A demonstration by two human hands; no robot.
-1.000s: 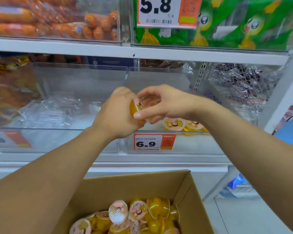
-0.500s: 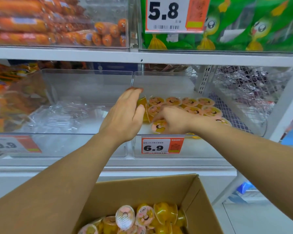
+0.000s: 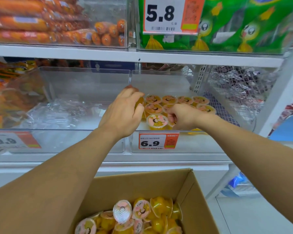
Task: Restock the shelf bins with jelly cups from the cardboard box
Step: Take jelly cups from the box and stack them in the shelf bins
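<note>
A clear shelf bin (image 3: 201, 144) tagged 6.9 holds several yellow jelly cups (image 3: 169, 100) with pink lids, standing upright in rows. My left hand (image 3: 123, 114) is at the bin's left wall, fingers curled round a yellow jelly cup (image 3: 140, 102) lying on its side. My right hand (image 3: 184, 117) is inside the bin with its fingers curled against the right edge of the front jelly cup (image 3: 157, 121); whether it grips that cup is hidden. Below, the open cardboard box (image 3: 200, 205) holds several loose jelly cups (image 3: 142, 215).
A second clear bin (image 3: 74, 142) to the left, tagged 9.9, holds only crumpled clear wrap. Orange snack packs (image 3: 0, 92) fill the far left. The upper shelf (image 3: 142, 55) carries sausages and green bags. A wire basket (image 3: 240, 92) stands to the right.
Both hands have gone from in front of the bin down into it. A cup that sat between the two hands now stands at the front of the rows. The view shifted slightly.
</note>
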